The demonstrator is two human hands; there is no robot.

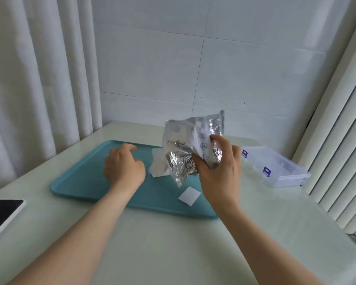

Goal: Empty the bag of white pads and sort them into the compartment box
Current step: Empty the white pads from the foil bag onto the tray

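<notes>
Your right grip [218,167] clamped round crumpled foil bag [185,140], held tilted above teal tray [80,182]. Your left grip [123,167] loosely curled, holding nothing, over tray. White pads [158,168] heaped on tray beside bag, one stray pad [189,196] nearer you. Emptying step, likely near done. Next: confirm bag empty, then move pads to compartment box [280,169] on worktop, right of tray.

Crinkled shiny foil bag [190,145], smooth matt teal plastic tray [86,179], clear glossy plastic box [275,165].
</notes>
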